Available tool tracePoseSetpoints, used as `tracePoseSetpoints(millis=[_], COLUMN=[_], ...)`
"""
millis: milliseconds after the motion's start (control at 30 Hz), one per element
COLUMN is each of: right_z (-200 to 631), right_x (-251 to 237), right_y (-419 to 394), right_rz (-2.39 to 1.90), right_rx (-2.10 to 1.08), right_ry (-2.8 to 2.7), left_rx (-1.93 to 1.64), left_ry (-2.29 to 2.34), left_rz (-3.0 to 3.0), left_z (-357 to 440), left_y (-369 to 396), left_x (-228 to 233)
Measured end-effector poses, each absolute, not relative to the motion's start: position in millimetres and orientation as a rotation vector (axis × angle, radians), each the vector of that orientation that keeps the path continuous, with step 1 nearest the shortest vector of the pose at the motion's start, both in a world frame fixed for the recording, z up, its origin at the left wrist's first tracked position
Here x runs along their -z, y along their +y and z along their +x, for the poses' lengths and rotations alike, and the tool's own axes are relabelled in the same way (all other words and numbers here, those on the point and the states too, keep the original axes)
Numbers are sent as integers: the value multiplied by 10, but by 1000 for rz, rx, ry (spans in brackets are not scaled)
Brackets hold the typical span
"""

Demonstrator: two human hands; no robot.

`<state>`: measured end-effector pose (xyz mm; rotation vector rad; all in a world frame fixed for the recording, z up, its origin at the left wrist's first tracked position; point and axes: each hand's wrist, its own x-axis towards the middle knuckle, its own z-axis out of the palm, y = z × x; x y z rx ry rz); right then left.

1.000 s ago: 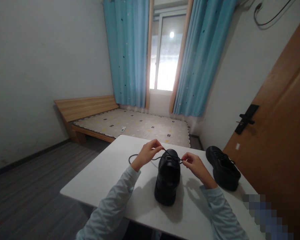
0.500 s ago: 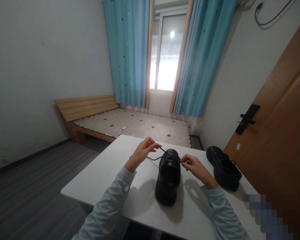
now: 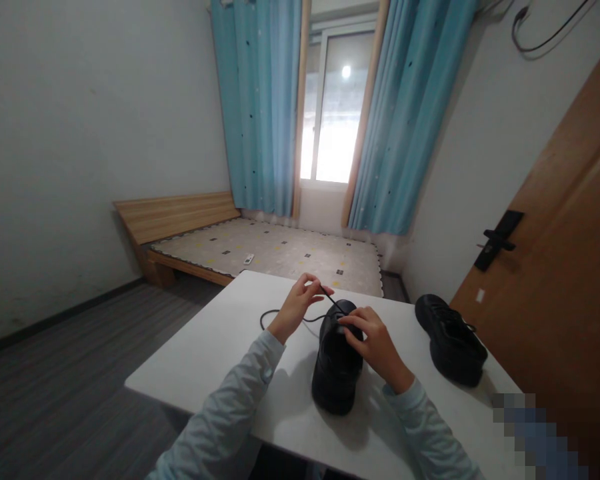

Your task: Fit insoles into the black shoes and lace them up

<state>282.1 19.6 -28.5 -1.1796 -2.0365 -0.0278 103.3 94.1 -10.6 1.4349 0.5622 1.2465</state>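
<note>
On the white bench point(image 3: 195, 360), near its far edge, a black lace-up shoe point(image 3: 334, 380) stands upright on its sole, heel toward the wearer and toe toward the bed point(image 3: 290, 257). The left hand point(image 3: 297, 303) is raised just beyond and to the left of the collar, its fingertips together on a black shoelace point(image 3: 331, 300) that runs in a taut, slanting line down to the front of the shoe. The right hand point(image 3: 374, 339) reaches in from the other side, thumb and forefinger close together at the top of the tongue; whether they pinch lace there or only press on the shoe, I cannot tell. A loose length of lace lies in a curve on the bench, partly behind the left wrist. Beside the right edge of the bench rests the second shoe point(image 3: 454, 343), untouched and well apart from both hands.

For good handling, I would judge that the left hand should draw the lace steadily rather than jerk it, since the shoe appears light enough to slide or tip. The right fingertips do best low and close to where the strand meets the shoe, bracing the tongue so it does not bunch. The loose curve wants to run free, clear of the left wrist, so that nothing snags or twists.
</note>
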Motion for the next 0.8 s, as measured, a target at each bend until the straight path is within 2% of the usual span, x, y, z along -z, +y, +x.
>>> tracePoseSetpoints(millis=[233, 567, 800], right_z=[2748, 2754, 2728], right_x=[324, 376, 402], right_y=[191, 242, 264], right_rz=[-1322, -1313, -1370], right_rx=[328, 221, 232], right_ry=[-2114, -2053, -2031], left_rx=[-1209, -998, -904], left_ry=[597, 736, 768], left_rz=[1802, 2255, 2357], left_z=[1001, 904, 901], left_y=[1010, 1031, 1058], left_x=[122, 244, 310])
